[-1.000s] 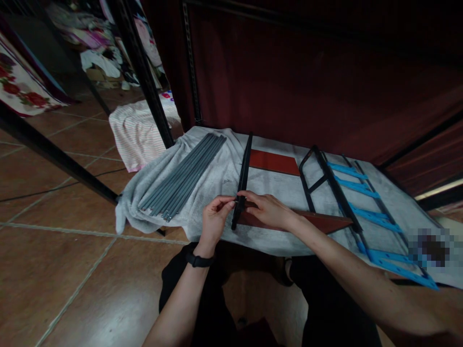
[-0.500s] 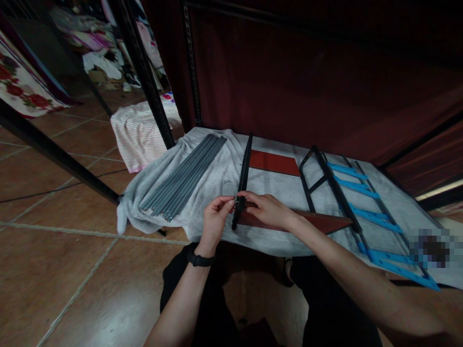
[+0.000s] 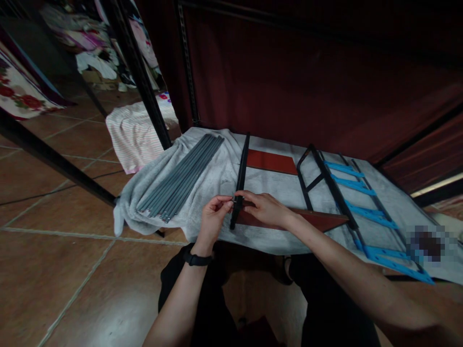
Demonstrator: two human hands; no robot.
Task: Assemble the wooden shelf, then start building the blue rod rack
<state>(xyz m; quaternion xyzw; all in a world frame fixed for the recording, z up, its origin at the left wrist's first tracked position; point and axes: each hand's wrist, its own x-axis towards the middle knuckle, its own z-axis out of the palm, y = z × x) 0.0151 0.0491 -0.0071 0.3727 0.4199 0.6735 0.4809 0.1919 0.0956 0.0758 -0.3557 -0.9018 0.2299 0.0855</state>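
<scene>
A black metal bar (image 3: pixel 240 173) lies lengthwise on a grey cloth (image 3: pixel 213 180), joined to a reddish-brown panel (image 3: pixel 318 220). My left hand (image 3: pixel 212 219) pinches something small against the bar's near end, fingers closed; what it holds is too small to name. My right hand (image 3: pixel 265 209) rests on the panel beside the bar, its fingertips pressed to the same spot from the right. A black band sits on my left wrist.
A bundle of several grey rods (image 3: pixel 183 176) lies left on the cloth. A black frame with blue slats (image 3: pixel 356 200) lies at the right. A second red panel (image 3: pixel 271 161) lies behind. Black posts (image 3: pixel 139 72), a striped cloth (image 3: pixel 135 130) and tiled floor are at the left.
Both hands stay at the bar's near end with only slight finger movement. The view has shifted a little to the right.
</scene>
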